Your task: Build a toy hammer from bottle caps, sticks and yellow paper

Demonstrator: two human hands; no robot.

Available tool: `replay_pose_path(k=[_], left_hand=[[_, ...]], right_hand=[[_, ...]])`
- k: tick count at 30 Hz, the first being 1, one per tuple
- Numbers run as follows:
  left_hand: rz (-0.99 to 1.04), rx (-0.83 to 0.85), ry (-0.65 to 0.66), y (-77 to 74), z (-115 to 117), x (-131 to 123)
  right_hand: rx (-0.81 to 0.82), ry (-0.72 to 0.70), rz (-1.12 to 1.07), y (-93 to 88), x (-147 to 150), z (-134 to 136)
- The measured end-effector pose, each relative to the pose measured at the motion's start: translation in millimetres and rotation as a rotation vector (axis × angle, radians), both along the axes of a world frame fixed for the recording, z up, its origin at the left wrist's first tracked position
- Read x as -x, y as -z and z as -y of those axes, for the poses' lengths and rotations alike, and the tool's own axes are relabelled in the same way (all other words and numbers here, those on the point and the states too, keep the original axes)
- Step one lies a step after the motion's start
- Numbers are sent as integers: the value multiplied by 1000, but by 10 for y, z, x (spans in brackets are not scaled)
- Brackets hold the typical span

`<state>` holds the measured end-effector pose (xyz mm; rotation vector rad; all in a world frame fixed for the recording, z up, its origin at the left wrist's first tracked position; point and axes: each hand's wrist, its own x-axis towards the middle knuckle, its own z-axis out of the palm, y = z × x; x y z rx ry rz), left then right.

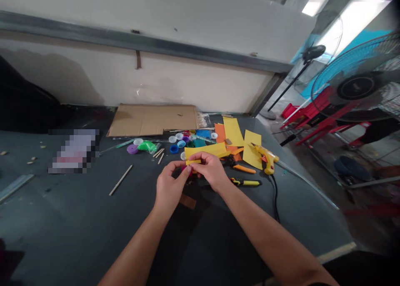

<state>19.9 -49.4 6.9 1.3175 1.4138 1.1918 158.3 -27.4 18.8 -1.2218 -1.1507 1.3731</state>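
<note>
A narrow yellow card-like strip (194,161) is pinched just below frame centre by the fingers of the left hand (168,185) and right hand (210,170). Probably light and easily creased, it is best held by its ends. A yellow plastic glue gun (268,164) is seen right of centre.

We're pinching a small, narrow yellow strip (193,161) between left hand (169,183) and right hand (210,169); it's lying roughly sideways, ends partly covered by fingers. Just below it we're also holding a pink piece (183,168), mostly showing as slivers; fingers are hiding its full shape.
</note>
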Motion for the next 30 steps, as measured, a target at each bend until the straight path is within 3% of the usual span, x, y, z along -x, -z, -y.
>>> replay_pose_path(k=[6,21,26,30], left_hand=[[225,65,-11,37,-17,-25],[341,132,-31,30,-69,-49],[310,22,-84,55,-69,-53],[71,-62,-107,35,-50,-35]], right_hand=[[-33,20,30,-18,43,25],[-28,37,-20,47,44,27],[-21,55,-39,63,45,19],[-19,68,-35,62,47,18]])
